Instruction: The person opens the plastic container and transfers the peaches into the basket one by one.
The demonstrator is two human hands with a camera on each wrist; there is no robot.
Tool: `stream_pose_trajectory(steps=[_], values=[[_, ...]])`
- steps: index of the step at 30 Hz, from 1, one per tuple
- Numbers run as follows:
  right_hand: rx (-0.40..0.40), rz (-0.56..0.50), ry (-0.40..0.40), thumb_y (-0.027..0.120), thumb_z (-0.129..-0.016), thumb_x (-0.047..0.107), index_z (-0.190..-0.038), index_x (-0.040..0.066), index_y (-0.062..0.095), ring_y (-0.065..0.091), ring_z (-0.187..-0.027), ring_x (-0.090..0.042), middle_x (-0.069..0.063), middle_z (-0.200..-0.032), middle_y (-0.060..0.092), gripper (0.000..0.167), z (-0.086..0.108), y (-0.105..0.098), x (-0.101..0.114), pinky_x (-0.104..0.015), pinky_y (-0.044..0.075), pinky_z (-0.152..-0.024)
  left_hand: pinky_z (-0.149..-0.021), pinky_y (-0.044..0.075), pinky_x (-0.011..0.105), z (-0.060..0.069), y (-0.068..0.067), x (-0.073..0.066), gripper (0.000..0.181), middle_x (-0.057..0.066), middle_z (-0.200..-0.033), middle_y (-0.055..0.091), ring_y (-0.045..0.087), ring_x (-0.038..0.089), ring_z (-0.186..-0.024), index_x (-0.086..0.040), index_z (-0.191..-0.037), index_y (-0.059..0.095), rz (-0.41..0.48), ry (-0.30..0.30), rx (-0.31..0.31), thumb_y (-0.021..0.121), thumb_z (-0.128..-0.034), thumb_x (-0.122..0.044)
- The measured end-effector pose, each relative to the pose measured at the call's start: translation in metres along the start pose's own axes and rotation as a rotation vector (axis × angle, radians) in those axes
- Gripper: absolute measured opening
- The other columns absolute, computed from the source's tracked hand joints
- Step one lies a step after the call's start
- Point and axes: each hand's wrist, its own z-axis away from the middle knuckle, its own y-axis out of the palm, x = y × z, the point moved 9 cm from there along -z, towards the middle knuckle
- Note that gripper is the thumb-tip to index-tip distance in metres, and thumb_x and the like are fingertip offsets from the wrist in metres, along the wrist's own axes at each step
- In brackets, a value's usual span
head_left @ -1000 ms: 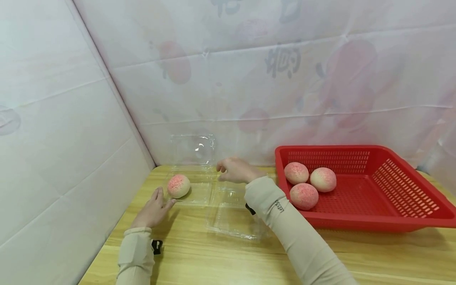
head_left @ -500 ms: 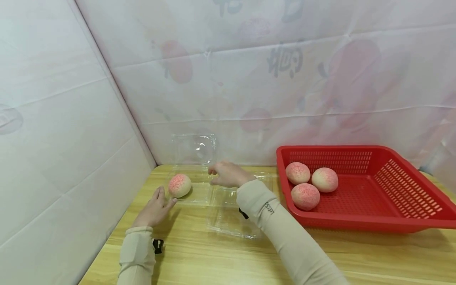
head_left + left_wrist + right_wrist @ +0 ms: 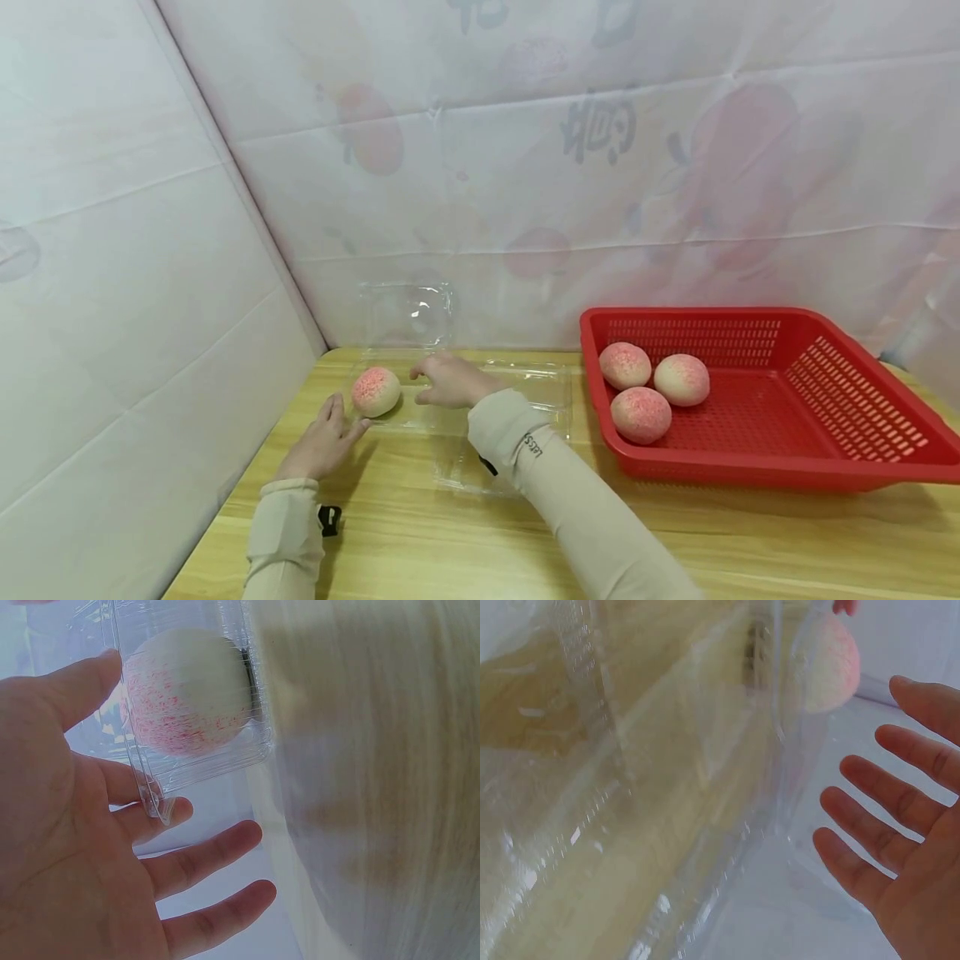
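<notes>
A round cream bun (image 3: 377, 392) with pink speckles sits in the left end of a clear plastic container (image 3: 423, 419), whose clear lid (image 3: 405, 312) stands raised behind it. At the container's left corner rests my left hand (image 3: 318, 446), fingers fairly straight; in the left wrist view its thumb (image 3: 105, 671) touches the rim, and some fingertips lie at the corner. My right hand (image 3: 457, 381) hovers over the container's right part, fingers spread and loosely bent. Nothing is held in it. The right wrist view shows those fingers (image 3: 881, 784) apart from the bun.
Another clear container (image 3: 551, 383) lies to the right, partly hidden under my right forearm. Beyond it stands a red perforated basket (image 3: 795, 462) with 3 similar buns (image 3: 641, 414) at its left end. White printed cloth (image 3: 525, 183) hangs behind the wooden table (image 3: 420, 542).
My right hand has moved left and slightly toward me, from above the gap between the containers to near the bun. My left hand and the bun have stayed in place.
</notes>
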Motion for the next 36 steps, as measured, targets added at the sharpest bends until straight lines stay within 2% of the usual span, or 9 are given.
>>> stream_pose_trajectory(steps=[5,12,18,23,28,32,36], values=[[-0.005,-0.002,0.015,0.07,-0.097,0.017,-0.138,0.003,0.059,0.051,-0.134,-0.03,-0.012,-0.142,0.058,0.044,-0.006,0.009,0.005,-0.043,0.039,-0.113,-0.114,0.016,0.067,0.0,0.0,0.001,0.08,0.042,-0.158,0.0,0.012,0.059,-0.142,0.023,-0.149,0.001,0.011,-0.006,0.011,0.042,-0.1101,-0.034],[-0.004,0.066,0.029,0.068,-0.097,0.018,-0.141,0.006,0.058,0.047,-0.138,-0.028,-0.011,-0.146,0.055,0.047,-0.013,0.019,0.011,-0.039,0.036,-0.116,-0.114,0.017,0.069,0.001,0.001,0.0,0.08,0.043,-0.157,0.0,0.012,0.06,-0.142,0.024,-0.148,0.001,0.013,0.006,0.019,0.041,-0.1104,-0.035],[0.033,0.105,0.055,0.066,-0.099,0.021,-0.146,0.01,0.054,0.044,-0.141,-0.024,-0.008,-0.151,0.051,0.05,-0.019,0.022,0.018,-0.037,0.033,-0.118,-0.115,0.015,0.066,0.0,0.0,-0.002,0.08,0.044,-0.156,0.0,0.011,0.06,-0.142,0.026,-0.147,0.001,0.007,0.023,0.018,0.041,-0.1105,-0.034],[0.073,0.132,0.08,0.063,-0.101,0.026,-0.154,0.015,0.045,0.036,-0.146,-0.025,-0.006,-0.16,0.039,0.058,-0.022,0.028,0.025,-0.04,0.03,-0.119,-0.115,0.015,0.066,0.0,-0.001,-0.002,0.081,0.044,-0.156,0.0,0.011,0.06,-0.142,0.026,-0.147,0.001,0.001,0.027,0.018,0.041,-0.1105,-0.035],[0.086,0.221,0.071,0.062,-0.101,0.031,-0.158,0.02,0.038,0.032,-0.148,-0.028,-0.004,-0.165,0.029,0.063,-0.026,0.035,0.033,-0.042,0.031,-0.118,-0.115,0.016,0.067,0.001,-0.001,0.001,0.081,0.045,-0.156,0.001,0.011,0.06,-0.142,0.025,-0.147,0.002,0.004,0.025,0.019,0.041,-0.1105,-0.036],[0.088,0.31,0.044,0.06,-0.102,0.035,-0.159,0.021,0.035,0.03,-0.149,-0.028,-0.002,-0.166,0.027,0.063,-0.028,0.041,0.037,-0.039,0.029,-0.12,-0.115,0.016,0.066,0.001,-0.001,0.002,0.081,0.045,-0.156,0.001,0.011,0.059,-0.142,0.026,-0.147,0.002,0.005,0.022,0.022,0.041,-0.1105,-0.036],[0.099,0.329,0.054,0.056,-0.105,0.037,-0.16,0.023,0.034,0.028,-0.15,-0.03,0.0,-0.167,0.024,0.061,-0.028,0.045,0.035,-0.04,0.028,-0.12,-0.115,0.016,0.067,0.0,-0.001,-0.001,0.081,0.045,-0.155,0.002,0.012,0.06,-0.142,0.026,-0.146,0.003,0.009,0.03,0.013,0.041,-0.1105,-0.035]])
